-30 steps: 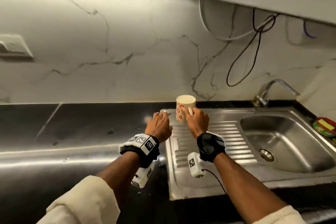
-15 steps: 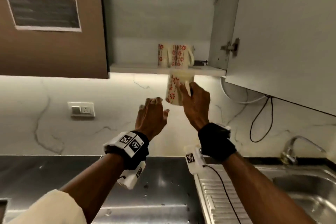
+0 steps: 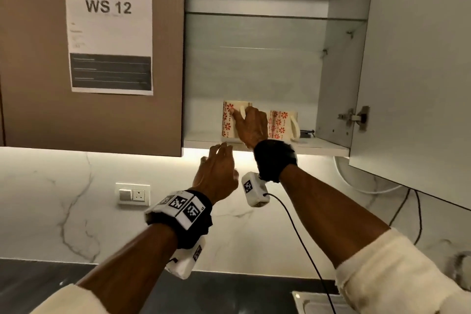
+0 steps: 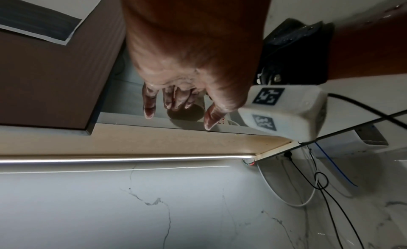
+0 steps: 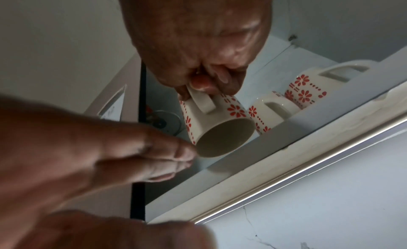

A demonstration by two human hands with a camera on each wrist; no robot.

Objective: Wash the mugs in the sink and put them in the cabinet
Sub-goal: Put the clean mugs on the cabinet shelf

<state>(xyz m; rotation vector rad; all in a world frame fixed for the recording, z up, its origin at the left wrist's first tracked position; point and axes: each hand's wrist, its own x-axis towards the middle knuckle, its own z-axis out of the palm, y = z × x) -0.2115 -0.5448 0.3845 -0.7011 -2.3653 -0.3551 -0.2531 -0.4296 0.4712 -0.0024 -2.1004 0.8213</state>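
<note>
My right hand [image 3: 248,123] grips a cream mug with red flowers [image 3: 229,120] by its handle, just above the bottom shelf [image 3: 323,146] of the open cabinet. In the right wrist view the same mug [image 5: 216,124] hangs a little over the shelf [image 5: 253,158], its underside toward the camera. Two matching mugs [image 3: 281,125] stand to its right on the shelf; the right wrist view shows them [image 5: 284,105] side by side. My left hand [image 3: 219,171] hovers below the shelf edge with relaxed fingers and holds nothing; its fingers [image 4: 149,103] point at the mug's base.
The cabinet door [image 3: 418,71] stands open on the right. A closed brown door with a "WS 12" paper sign [image 3: 108,30] is on the left. A wall socket [image 3: 132,194] sits on the marble backsplash; cables [image 3: 407,201] hang at right. The sink's corner [image 3: 316,301] shows below.
The mug has gone from the sink drainboard up into the cabinet, carried by my right hand. My left hand rose alongside, empty. My view tilted up to the cabinet.
</note>
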